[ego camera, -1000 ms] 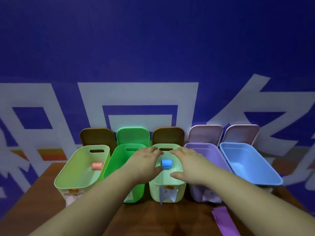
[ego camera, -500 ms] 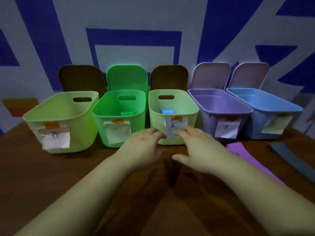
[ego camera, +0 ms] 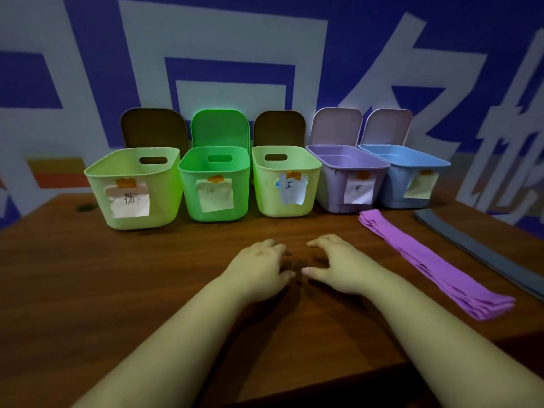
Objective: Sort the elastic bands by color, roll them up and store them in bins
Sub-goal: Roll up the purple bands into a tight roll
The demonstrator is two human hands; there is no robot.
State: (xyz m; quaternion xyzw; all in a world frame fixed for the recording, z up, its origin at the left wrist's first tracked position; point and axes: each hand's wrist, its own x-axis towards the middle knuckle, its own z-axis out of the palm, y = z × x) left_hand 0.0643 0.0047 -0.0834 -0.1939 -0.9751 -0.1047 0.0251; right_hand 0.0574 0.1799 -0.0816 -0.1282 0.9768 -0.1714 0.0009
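Above the near-middle of the bench [ego camera: 88, 290], both hands hovering palm-down and close together: left hand [ego camera: 259, 266] and right hand [ego camera: 338, 266], fingers [ego camera: 276, 248] loosely curled, gripping nothing. Nothing between the thumbs but bare wood.

Out to the right, well apart from the right hand: purple elastic bands [ego camera: 435, 263], stacked flat and unrolled, running from just in front of the purple bin [ego camera: 347, 172] back toward the near right edge. Further right again, dark grey bands [ego camera: 485, 248], also flat, partly cut off by the frame edge.

Across the far side, five bins in a row, lids up: pale green bin [ego camera: 132, 187], bright green bin [ego camera: 215, 184], second pale green bin [ego camera: 285, 184], the purple one, then blue bin [ego camera: 406, 178]. Paper labels taped on each front (writing too small to read safely).

Likely trouble from here:
- Grabbing the whole purple stack instead of one band; layers thin and clingy, hard to separate.
- Rolling loosely; probable springing open once dropped in a bin.
- Dragging the stack's near end off the bench edge.
- Mistaking bin colour for label: two pale green bins alike, no grey bin visible, so grey bands at risk of misfiling.
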